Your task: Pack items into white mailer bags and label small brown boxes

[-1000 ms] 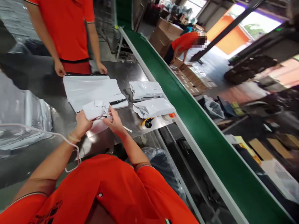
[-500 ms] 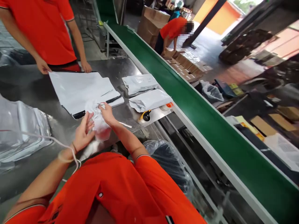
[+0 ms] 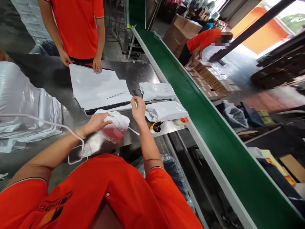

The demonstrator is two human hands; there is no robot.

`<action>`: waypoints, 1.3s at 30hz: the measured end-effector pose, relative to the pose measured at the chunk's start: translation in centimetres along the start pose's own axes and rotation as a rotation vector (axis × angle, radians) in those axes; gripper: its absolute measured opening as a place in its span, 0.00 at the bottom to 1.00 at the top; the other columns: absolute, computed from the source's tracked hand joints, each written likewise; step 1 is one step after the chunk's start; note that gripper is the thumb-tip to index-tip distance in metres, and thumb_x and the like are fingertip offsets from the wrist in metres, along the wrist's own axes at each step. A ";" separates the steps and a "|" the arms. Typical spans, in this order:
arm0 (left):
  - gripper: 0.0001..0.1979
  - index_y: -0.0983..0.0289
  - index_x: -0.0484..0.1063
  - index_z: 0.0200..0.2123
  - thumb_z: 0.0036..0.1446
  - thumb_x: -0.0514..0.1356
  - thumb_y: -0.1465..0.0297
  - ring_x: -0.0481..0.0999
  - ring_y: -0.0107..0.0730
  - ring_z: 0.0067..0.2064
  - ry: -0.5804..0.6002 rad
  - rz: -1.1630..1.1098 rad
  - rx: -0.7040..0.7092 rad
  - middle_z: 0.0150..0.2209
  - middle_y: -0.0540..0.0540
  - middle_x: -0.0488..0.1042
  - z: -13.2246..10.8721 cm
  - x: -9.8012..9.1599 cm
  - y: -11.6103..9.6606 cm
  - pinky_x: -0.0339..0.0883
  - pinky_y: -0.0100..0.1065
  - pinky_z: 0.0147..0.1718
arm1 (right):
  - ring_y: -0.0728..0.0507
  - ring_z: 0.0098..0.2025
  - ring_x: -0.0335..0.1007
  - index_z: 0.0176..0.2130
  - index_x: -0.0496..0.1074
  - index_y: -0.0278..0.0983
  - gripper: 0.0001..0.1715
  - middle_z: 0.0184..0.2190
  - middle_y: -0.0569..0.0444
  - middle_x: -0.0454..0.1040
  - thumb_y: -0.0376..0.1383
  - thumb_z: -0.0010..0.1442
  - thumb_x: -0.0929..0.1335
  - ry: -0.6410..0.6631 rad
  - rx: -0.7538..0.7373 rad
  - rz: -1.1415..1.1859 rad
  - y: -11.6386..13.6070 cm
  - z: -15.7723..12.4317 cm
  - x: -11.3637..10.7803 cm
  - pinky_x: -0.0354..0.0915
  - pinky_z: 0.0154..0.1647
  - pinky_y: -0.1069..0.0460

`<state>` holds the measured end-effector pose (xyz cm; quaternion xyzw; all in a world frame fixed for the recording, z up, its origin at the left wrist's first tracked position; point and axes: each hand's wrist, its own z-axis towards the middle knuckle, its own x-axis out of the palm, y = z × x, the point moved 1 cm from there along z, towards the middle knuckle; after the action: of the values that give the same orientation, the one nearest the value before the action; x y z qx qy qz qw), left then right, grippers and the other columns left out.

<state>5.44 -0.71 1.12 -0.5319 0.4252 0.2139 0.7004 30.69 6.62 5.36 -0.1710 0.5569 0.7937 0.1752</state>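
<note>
My left hand (image 3: 97, 121) grips the top of a crumpled clear bag with something red and white inside (image 3: 115, 128), which rests on the steel table (image 3: 133, 71). My right hand (image 3: 137, 108) is raised just right of the bag, thumb and fingers pinched together near the edge of a flat white mailer stack (image 3: 98, 87); what it pinches is too small to name. A thin white strip (image 3: 133, 131) trails below that hand.
A person in a red shirt (image 3: 76, 28) stands across the table with both hands on the white mailers. Two filled grey mailers (image 3: 164, 111) and a yellow-black tape dispenser (image 3: 156, 126) lie at the table's right end. A green conveyor (image 3: 190, 101) runs along the right.
My left hand has closed on the bag, which now lies lower on the table. My right hand has lifted away to the right, toward the mailer stack. The camera view has shifted.
</note>
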 end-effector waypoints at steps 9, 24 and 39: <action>0.23 0.60 0.83 0.44 0.70 0.60 0.47 0.81 0.47 0.43 0.202 -0.048 -0.335 0.37 0.56 0.81 0.6 -1.7 -2.9 0.69 0.38 0.43 | 0.28 0.65 0.81 0.67 0.78 0.33 0.27 0.61 0.37 0.85 0.44 0.76 0.71 0.402 0.026 -0.258 1.3 -9.3 4.9 0.71 0.72 0.37; 0.16 0.68 0.85 0.48 0.76 0.55 0.71 0.83 0.56 0.51 0.049 0.355 -0.042 0.46 0.70 0.84 -2.2 2.3 -3.6 0.74 0.49 0.52 | 0.37 0.51 0.81 0.46 0.84 0.43 0.09 0.43 0.53 0.87 0.38 0.71 0.71 0.499 0.176 -0.170 1.8 -7.0 3.9 0.72 0.61 0.45; 0.33 0.68 0.77 0.70 0.76 0.50 0.55 0.82 0.67 0.63 0.058 0.400 -0.013 0.58 0.73 0.85 0.6 0.3 -2.5 0.71 0.60 0.62 | 0.32 0.62 0.82 0.64 0.79 0.41 0.20 0.59 0.45 0.86 0.40 0.76 0.73 0.344 0.033 -0.091 -1.6 -6.8 3.8 0.73 0.68 0.38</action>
<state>7.73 -1.05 2.36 -0.4472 0.5410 0.3361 0.6280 28.60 1.02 0.09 -0.3265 0.5834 0.7346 0.1160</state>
